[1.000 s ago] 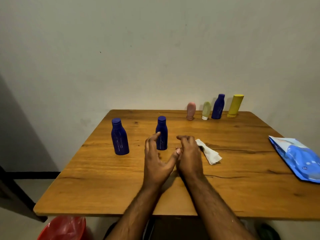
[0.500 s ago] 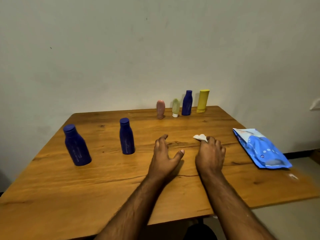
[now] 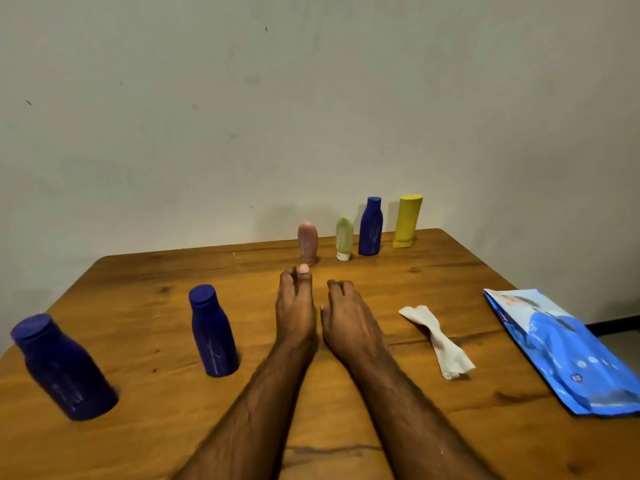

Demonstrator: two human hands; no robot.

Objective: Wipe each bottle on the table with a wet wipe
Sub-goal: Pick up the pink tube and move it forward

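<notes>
- While both hands hold nothing, table (image 3: 346, 424) carries six upright bottles.
- Left hand (image 3: 295, 311), right hand (image 3: 349, 322): fingers loosely curled, side by side, mid-table.
- Nearest blue bottle (image 3: 64, 368): likely smooth, slippery plastic; grip mid-body.
- Wet wipe (image 3: 437, 340): limp, crumpled, right of hands; pinch anywhere.

We see the left hand (image 3: 295, 311) and right hand (image 3: 348, 322) side by side above the wooden table (image 3: 398, 278), holding nothing. A crumpled white wet wipe (image 3: 437, 341) lies right of them, near a blue wipe packet (image 3: 568, 355). Two dark blue plastic bottles (image 3: 214, 336) stand left; four small bottles (image 3: 370, 226) line the far edge.
</notes>
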